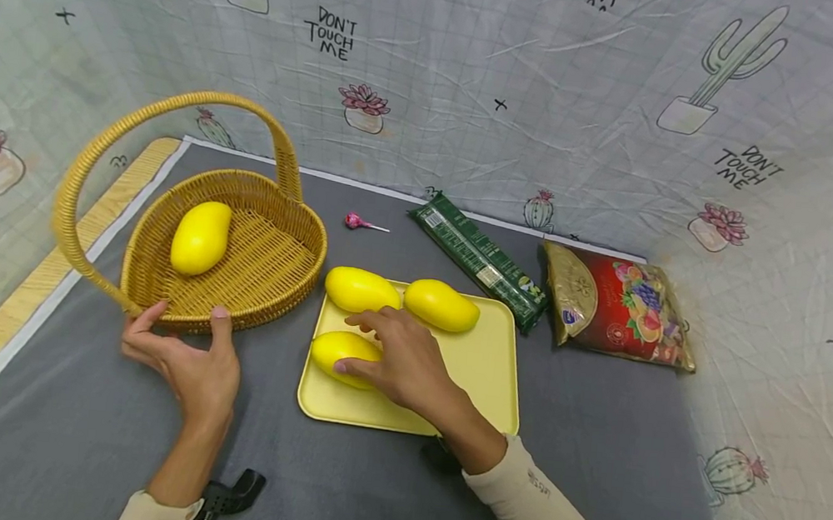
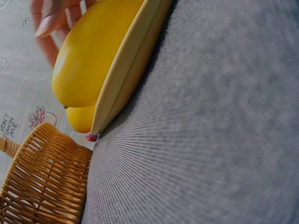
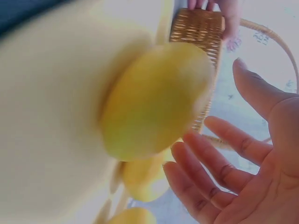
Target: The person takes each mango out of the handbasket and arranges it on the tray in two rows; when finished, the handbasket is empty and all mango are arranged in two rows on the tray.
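A heart-shaped wicker basket [image 1: 260, 245] with a tall arched handle has one yellow mango [image 1: 200, 239] in it. My left hand [image 1: 191, 364] holds its near rim, thumb on the right and fingers by the handle's base. On a pale yellow tray [image 1: 481, 375] lie three more mangoes. Spread over the nearest one [image 1: 339, 357] is my right hand [image 1: 407, 359], its thumb along the near side. The right wrist view shows the fingers of this hand [image 3: 233, 172] apart and loosely bent beside that mango [image 3: 159, 102], not closed round it.
Behind the tray lie a pink-wrapped lollipop [image 1: 355, 221] and a long green packet [image 1: 484, 258]. A red and gold bag with fruit pictures [image 1: 619, 305] lies at the right. A printed cloth [image 1: 441, 86] hangs behind the grey tabletop [image 1: 594, 445].
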The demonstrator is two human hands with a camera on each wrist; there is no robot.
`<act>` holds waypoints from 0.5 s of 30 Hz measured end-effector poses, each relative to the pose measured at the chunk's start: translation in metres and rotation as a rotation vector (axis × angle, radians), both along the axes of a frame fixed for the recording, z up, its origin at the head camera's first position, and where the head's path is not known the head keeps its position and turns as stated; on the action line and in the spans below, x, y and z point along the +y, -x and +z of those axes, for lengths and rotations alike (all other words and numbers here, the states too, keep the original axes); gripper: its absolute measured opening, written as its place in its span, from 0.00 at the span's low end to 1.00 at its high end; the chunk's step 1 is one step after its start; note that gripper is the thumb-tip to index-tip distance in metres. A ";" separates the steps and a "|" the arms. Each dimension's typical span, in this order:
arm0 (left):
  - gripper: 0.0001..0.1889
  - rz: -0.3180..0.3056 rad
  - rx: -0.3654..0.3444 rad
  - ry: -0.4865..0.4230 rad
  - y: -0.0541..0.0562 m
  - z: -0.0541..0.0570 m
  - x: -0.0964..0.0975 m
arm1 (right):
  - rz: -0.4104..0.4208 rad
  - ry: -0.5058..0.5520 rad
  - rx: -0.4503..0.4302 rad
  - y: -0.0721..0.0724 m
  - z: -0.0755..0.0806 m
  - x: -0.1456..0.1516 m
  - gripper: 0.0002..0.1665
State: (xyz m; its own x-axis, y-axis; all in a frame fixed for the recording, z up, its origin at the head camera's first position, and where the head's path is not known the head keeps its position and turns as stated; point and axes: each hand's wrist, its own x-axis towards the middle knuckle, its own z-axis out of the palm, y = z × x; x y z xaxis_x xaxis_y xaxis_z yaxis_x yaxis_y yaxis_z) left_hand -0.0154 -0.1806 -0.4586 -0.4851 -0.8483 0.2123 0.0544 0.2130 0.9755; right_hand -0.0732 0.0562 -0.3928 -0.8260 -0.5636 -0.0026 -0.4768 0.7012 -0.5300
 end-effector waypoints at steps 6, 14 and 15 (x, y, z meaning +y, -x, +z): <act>0.29 -0.002 -0.002 -0.004 -0.001 0.001 0.000 | 0.021 0.031 0.026 0.007 0.018 -0.014 0.35; 0.29 -0.008 -0.006 0.007 -0.001 0.000 -0.001 | 0.104 0.102 0.116 0.016 0.043 -0.046 0.35; 0.29 -0.009 -0.003 0.008 -0.001 -0.001 -0.001 | 0.114 0.116 0.123 0.017 0.045 -0.051 0.35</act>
State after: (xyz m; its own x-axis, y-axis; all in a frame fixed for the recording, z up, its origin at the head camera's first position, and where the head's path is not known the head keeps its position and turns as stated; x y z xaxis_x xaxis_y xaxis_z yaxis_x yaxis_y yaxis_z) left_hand -0.0147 -0.1816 -0.4591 -0.4930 -0.8425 0.2173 0.0531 0.2201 0.9740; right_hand -0.0903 0.0053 -0.3474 -0.7472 -0.6439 0.1647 -0.6155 0.5769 -0.5369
